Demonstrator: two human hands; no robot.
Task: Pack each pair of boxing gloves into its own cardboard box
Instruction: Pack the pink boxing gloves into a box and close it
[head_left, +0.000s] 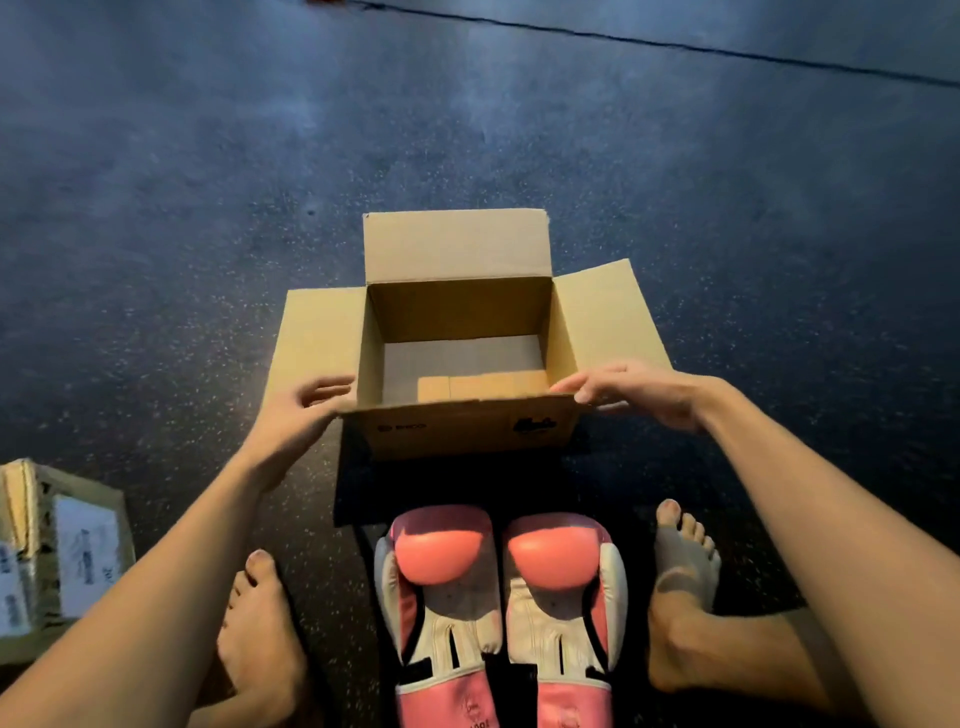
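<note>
Left hand (306, 410) fingers clamp a corner of the open brown cardboard box (462, 306), right hand (641, 389) fingers lie straight on its rim (raised flaps could snag the pink-and-white boxing gloves (441, 564)).

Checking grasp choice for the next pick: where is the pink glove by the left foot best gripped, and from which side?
Grip the pink glove at its narrower white waist, just behind the bulging padded end, coming from above and reaching down its outer left edge. It lies flat with its cuff at the near end, and the other glove lies close along its inner edge.
</note>
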